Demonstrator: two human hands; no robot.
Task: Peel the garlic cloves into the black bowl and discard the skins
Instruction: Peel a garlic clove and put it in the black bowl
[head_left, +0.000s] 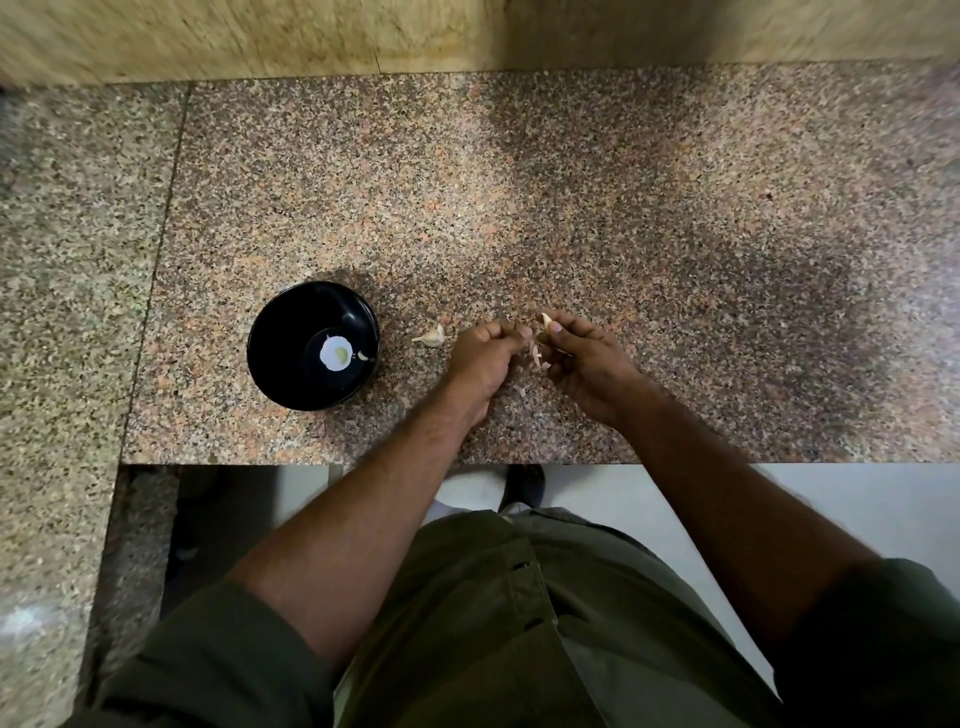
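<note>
Speckled granite counter is backed by a yellowish stone wall. One garlic clove is pinched by the right hand; the left hand is curled on skins. Beside the black bowl another clove is seen.

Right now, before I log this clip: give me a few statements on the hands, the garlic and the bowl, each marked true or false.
1. The right hand pinches a garlic clove at its fingertips. True.
2. The black bowl lies to the right of both hands. False: it stands to the left of the left hand.
3. Another clove lies on the counter between bowl and left hand. True.
4. The bowl is turned upside down. False: it stands upright, with a small pale piece inside.
5. Skin scraps show between and below the hands. True.
</note>
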